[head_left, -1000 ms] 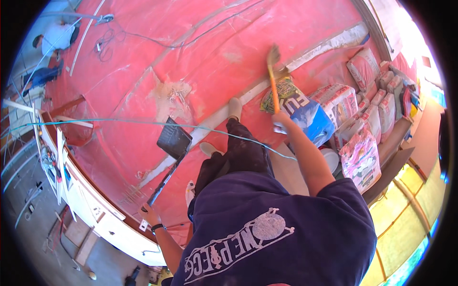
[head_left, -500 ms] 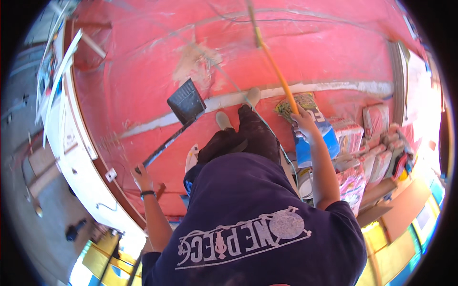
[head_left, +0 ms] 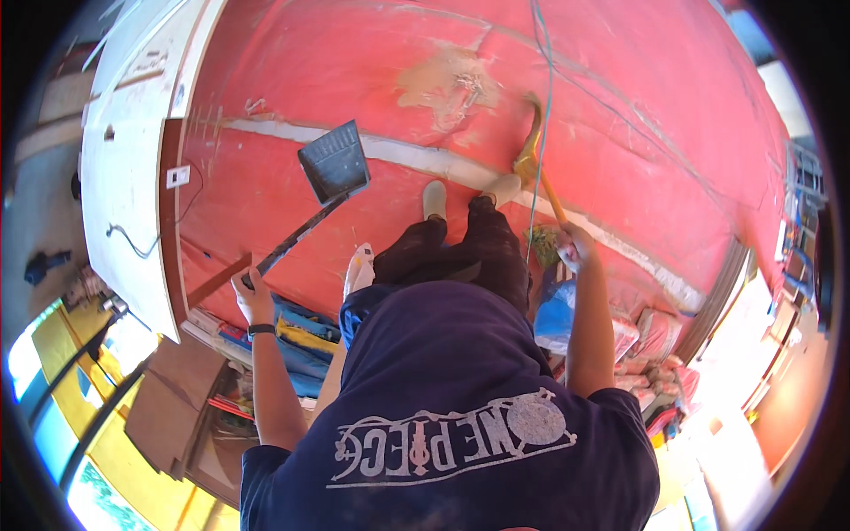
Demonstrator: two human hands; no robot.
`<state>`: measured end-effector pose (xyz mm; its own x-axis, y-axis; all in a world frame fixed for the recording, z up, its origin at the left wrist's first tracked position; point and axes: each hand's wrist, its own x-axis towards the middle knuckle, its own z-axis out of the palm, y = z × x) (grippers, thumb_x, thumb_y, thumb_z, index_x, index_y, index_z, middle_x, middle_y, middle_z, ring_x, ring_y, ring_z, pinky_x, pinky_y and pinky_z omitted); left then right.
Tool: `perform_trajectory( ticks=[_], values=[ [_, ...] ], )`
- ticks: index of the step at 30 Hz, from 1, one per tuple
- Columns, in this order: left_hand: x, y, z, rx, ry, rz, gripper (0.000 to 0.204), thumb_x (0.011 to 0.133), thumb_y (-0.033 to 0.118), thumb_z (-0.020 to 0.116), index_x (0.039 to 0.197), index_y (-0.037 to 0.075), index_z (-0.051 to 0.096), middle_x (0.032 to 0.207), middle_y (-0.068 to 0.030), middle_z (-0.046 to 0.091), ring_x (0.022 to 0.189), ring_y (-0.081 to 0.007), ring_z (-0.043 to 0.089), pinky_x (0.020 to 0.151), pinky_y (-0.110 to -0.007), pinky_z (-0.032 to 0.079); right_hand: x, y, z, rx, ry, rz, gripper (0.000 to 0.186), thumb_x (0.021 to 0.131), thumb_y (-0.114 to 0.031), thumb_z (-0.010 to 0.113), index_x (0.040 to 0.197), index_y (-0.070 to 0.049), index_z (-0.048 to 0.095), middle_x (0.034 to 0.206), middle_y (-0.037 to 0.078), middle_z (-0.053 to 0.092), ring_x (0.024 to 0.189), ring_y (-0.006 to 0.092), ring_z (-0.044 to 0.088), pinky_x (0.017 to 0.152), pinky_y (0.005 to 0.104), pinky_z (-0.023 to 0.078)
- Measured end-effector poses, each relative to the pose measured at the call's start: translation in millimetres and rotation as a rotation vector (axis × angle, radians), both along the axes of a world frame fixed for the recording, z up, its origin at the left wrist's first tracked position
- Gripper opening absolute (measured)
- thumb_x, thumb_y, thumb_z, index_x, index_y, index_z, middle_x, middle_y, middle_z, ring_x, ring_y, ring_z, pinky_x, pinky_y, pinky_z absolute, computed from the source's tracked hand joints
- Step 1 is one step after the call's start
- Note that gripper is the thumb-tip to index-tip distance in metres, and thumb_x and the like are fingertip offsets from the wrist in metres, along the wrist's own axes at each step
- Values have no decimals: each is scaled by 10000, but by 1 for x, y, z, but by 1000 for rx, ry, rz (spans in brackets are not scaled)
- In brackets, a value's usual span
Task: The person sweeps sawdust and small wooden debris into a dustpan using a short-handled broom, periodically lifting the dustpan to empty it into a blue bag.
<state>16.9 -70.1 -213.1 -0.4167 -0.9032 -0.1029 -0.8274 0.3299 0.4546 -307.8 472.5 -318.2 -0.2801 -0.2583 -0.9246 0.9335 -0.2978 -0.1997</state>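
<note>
My left hand [head_left: 254, 299] is closed around the handle end of a black long-handled dustpan [head_left: 335, 168]. Its pan is tilted above the red-covered floor, left of my feet; whether it touches the floor I cannot tell. In my closed right hand [head_left: 577, 246] is the orange handle of a broom [head_left: 551, 196]. The broom's yellowish head [head_left: 529, 150] is just beyond my right shoe, its bristles bent to a curved tip. Farther out, a pale patch of dust and debris [head_left: 452, 87] lies on the red sheeting [head_left: 354, 53].
A thin green cord [head_left: 545, 80] runs past the broom head. White panels [head_left: 133, 177] with a socket and cable stand at the left. Blue and pink-white bags [head_left: 556, 314] are stacked behind my right arm. Brown boards [head_left: 173, 403] lie at the lower left.
The broom has come in from far ahead to beside my right shoe. My view has turned, shifting the debris patch rightward. The dustpan stays in my left hand.
</note>
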Motion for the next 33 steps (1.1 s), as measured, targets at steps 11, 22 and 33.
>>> perform_trajectory(
  ticks=[11,22,33],
  values=[
    [117,32,-45,-100,69,367,243,885,294,527,937,57,515,824,-186,601,750,-364,594,664,-430,469,-14,-4,109,-1,-77,463,287,938,-351,456,1198,-231,478,548,-54,324,342,12,260,266,150,196],
    [204,134,-43,-228,90,706,270,880,315,545,934,51,521,854,-185,610,803,-368,602,697,-429,465,-38,-51,121,78,-85,533,159,930,-317,487,949,-159,492,561,-49,320,382,22,264,305,141,207],
    [189,228,-45,-238,128,904,286,873,336,552,917,54,532,798,-174,602,760,-355,594,691,-425,457,-30,24,237,313,674,213,185,951,-322,448,902,-145,468,557,-59,228,378,26,221,299,178,179]
  ],
)
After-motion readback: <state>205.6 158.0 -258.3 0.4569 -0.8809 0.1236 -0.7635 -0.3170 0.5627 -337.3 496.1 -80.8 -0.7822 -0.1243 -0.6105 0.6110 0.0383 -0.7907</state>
